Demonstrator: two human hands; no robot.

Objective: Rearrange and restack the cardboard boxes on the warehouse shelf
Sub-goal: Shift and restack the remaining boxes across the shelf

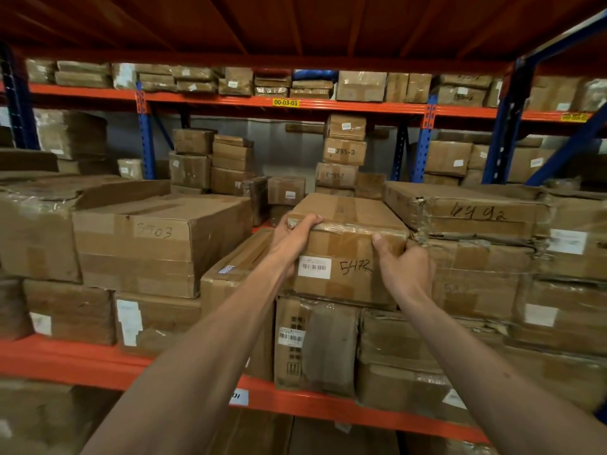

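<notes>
A taped cardboard box marked 5472 [345, 244], with a white barcode label, sits on top of a stack in the middle of the shelf. My left hand [292, 238] grips its upper left front corner, fingers curled over the top edge. My right hand [402, 267] holds its right front corner, thumb on the front face, wedged against the stack beside it. Under it stands a dented box with a barcode sticker [315, 343]. A narrow box [239, 274] lies just left of it.
A large box marked 3503 [157, 247] is stacked at the left. A torn flat box marked 4492 [466, 211] tops the stack at the right. The orange shelf beam [98, 366] runs along the front. More boxes fill the racks behind and above.
</notes>
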